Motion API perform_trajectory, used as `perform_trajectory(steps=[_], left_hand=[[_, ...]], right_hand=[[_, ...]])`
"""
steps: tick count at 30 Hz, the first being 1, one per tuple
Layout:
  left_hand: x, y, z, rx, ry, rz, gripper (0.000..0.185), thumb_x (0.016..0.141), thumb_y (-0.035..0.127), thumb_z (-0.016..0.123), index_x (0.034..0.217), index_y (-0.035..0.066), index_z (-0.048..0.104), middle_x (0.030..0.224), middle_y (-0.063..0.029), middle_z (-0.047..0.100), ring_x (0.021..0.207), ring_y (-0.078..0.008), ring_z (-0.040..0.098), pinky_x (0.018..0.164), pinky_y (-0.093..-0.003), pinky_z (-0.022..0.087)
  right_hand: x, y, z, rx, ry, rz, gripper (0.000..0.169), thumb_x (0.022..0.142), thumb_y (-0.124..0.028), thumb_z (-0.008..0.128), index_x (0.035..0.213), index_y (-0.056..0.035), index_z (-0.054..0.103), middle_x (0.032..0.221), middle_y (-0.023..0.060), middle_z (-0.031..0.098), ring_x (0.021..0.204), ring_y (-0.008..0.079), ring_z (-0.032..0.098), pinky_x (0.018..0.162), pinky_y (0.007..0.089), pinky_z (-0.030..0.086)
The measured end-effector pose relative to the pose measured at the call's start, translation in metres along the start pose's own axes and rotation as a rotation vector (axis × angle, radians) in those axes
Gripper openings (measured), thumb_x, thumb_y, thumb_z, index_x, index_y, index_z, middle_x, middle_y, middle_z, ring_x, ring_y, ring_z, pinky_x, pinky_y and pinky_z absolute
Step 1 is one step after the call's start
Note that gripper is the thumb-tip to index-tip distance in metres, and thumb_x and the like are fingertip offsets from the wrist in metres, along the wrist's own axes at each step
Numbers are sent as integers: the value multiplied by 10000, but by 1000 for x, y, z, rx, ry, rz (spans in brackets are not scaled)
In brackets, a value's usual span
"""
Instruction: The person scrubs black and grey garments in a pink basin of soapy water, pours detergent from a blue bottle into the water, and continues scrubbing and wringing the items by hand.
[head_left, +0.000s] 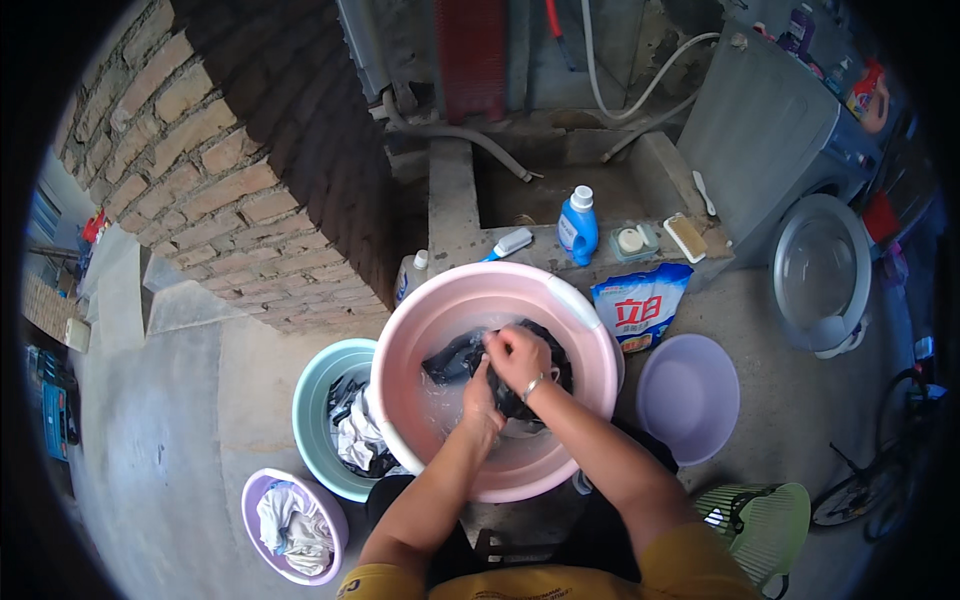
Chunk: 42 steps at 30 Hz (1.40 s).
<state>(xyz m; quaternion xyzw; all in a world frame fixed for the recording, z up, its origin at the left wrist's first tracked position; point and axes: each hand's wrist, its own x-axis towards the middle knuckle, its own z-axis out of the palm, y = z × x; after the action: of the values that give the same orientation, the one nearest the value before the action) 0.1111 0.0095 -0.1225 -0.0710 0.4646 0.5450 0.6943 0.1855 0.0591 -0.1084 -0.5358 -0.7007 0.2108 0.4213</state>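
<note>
A large pink plastic basin (409, 450) holds cloudy water and a dark wet garment (454, 361). Both my hands are over it, close together near the middle of the basin. My right hand (519, 360), with a silver bracelet at the wrist, is curled into a fist on the dark cloth. Just left of it, my left hand (482, 401) rests against the garment, its thumb pointing up; its fingers are partly hidden, so its grip is unclear. Part of the cloth spreads left in the water, and the rest is bunched behind and right of my hands.
Left stand a teal basin (307, 420) and a small purple basin (341, 517), both holding clothes. A purple basin (688, 397) and green basket (787, 517) are right. Beyond are a detergent bag (637, 307), blue bottle (577, 229), brushes (514, 241), soap dish (634, 242) and concrete trough (454, 202).
</note>
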Motion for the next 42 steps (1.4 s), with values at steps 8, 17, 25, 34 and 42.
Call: perform_trajectory(steps=[8,17,25,34,42], left_hand=[[2,9,11,-62,-44,55,369,950,344,407,1109,37,534,1044,-122,609,910,-257,618,855,-396,487],[48,58,-35,-312,-36,249,249,893,173,514,1062,-11,518,968,-150,609,862,-305,614,798,-450,498],[53,46,-55,446,-173,475,131,867,112,514,961,26,542,845,-119,593,785,-248,606,664,-382,511],[52,29,-47,-38,-61,380,282,908,266,524,943,-7,587,896,-132,630,825,-201,588,734,-331,476],[2,11,1,94,201,280,433,926,357,481,1126,-26,522,998,-152,594,878,-226,556,769,-375,469]], right_hand=[[12,-10,-16,8,-35,-154,235,732,-268,693,728,-84,547,664,80,589,596,306,564,531,396,455],[-2,20,-49,-407,-935,216,434,698,-347,698,1002,-42,643,932,205,647,923,355,612,830,381,479],[-51,-61,-11,423,-331,-245,354,667,-114,662,953,-5,483,1325,219,412,1191,380,435,1007,386,326],[-11,-61,2,281,-11,-86,321,712,-28,548,1032,-20,574,962,152,609,912,302,595,813,354,472],[-2,-8,2,12,-42,126,170,767,-162,644,681,-36,569,715,142,579,682,329,575,594,406,453]])
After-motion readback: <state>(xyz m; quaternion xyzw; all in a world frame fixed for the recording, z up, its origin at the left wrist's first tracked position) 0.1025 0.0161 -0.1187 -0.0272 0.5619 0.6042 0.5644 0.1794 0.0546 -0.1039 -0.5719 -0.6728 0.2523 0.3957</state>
